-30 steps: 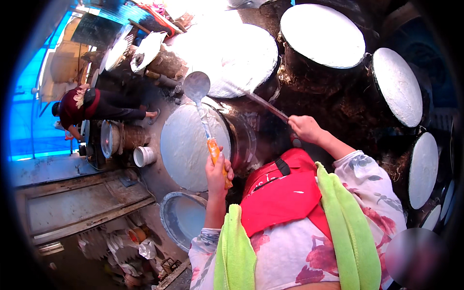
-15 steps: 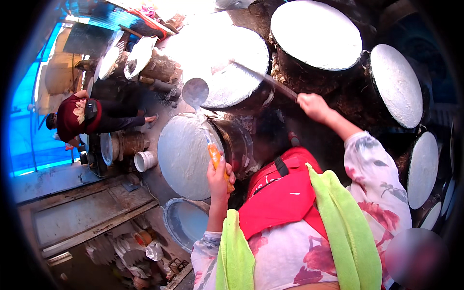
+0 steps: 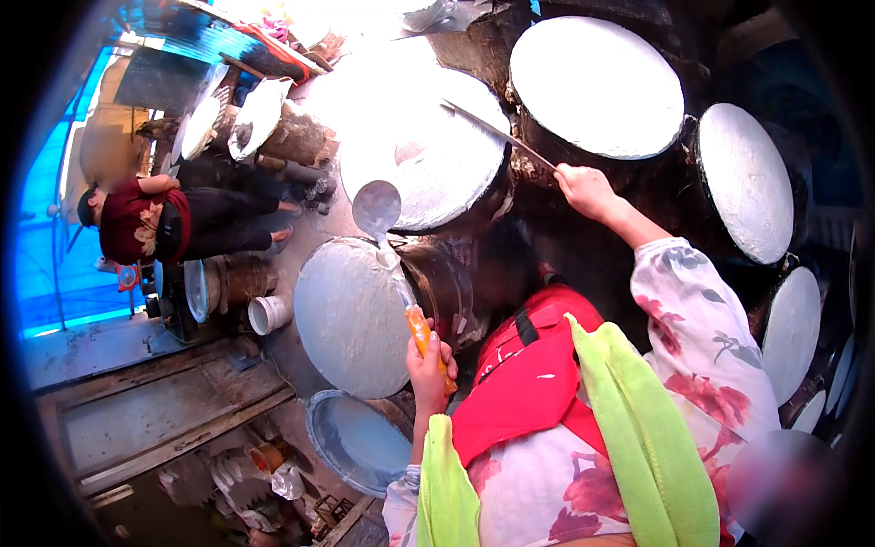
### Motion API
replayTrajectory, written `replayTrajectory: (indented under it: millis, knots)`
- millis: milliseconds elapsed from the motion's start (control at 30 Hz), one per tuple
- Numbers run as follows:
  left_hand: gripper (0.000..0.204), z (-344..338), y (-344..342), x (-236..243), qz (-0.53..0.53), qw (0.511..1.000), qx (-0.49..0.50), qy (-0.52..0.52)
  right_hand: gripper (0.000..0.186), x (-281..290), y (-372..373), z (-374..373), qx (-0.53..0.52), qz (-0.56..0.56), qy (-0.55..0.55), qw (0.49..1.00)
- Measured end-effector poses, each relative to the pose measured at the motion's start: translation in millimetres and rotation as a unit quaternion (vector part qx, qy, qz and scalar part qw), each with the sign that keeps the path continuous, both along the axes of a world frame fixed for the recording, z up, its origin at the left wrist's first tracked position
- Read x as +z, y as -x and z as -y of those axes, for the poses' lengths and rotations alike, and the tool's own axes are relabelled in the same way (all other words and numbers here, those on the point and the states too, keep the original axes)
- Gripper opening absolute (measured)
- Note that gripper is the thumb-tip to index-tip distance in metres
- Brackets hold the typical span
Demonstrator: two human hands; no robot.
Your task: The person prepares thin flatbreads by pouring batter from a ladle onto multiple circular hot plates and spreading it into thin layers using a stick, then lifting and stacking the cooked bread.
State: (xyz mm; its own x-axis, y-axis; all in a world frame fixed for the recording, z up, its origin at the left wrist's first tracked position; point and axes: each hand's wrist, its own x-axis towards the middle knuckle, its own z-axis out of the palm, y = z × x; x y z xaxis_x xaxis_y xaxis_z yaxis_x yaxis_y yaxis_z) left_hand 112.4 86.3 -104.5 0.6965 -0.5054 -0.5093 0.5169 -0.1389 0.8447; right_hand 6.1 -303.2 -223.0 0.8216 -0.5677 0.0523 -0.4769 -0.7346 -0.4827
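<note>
My left hand [image 3: 430, 372] is closed around the orange handle of a metal ladle [image 3: 376, 206], whose bowl is held above the gap between two round, white-coated surfaces. The nearer one [image 3: 342, 328] is on a dark drum beside that hand. My right hand [image 3: 585, 193] grips a long thin flat stick [image 3: 504, 135], which reaches across the brightly lit round white surface [image 3: 442, 164] ahead of me; a small pinkish patch shows there, and glare hides detail. A red apron [image 3: 515, 401] and green towel [image 3: 629, 410] hang on my front.
More white-topped drums [image 3: 597, 82] ring the right side. A co-worker [image 3: 128, 223] in a dark red top is at the left, near a white bucket [image 3: 269, 314]. A basin of pale liquid [image 3: 360, 442] and a wooden-framed panel [image 3: 159, 410] lie at the lower left.
My right hand has moved forward, carrying the stick farther across the white surface. The ladle and left hand sit slightly lower in view, as do the surroundings. The co-worker's arm has moved.
</note>
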Motion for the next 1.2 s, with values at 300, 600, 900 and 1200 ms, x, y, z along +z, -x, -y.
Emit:
replayTrajectory:
  millis: [300,600,900,1200]
  knots:
    - [0.032,8,2,4,0.008,1.0,0.026,-0.003,0.022,-7,-152,62,-0.033,-0.021,-0.024,0.999]
    - [0.03,-10,-2,2,-0.01,0.997,0.073,0.004,0.02,10,-49,-37,-0.09,0.118,0.021,0.989]
    - [0.03,-4,-16,21,-0.045,0.998,0.022,0.046,0.015,28,-61,-65,-0.089,0.082,-0.002,0.993]
    - [0.032,5,-22,32,-0.074,0.995,-0.035,0.05,0.015,29,-72,-71,-0.03,-0.01,0.022,0.999]
